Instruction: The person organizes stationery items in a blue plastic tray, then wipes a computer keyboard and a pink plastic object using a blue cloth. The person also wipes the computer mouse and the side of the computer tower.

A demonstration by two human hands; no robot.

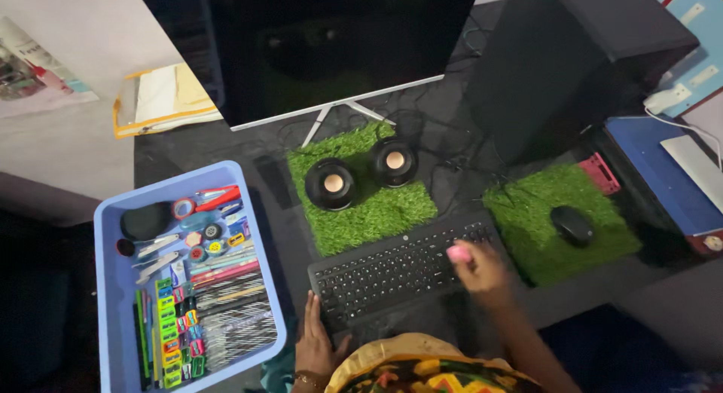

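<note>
The right hand (480, 269) grips a small pink object (459, 253) over the black keyboard (399, 271) near the tabletop's (226, 148) front edge. The left hand (314, 339) lies flat, open, beside a blue tray (113, 287) of multicoloured packets.

The person wears a garment of patterned cloth (422, 370) with a mustard yellow ground and bright patches of red, green, yellow and black. It shows at the bottom edge of the view, and its rounded yellow fold covers part of the body. Both forearms are bare, with no sleeve to the wrist. On the wrist of the left hand (315, 340) sits a thin golden bracelet (304, 378). The right hand (480, 266) shows no ring or band.
</note>
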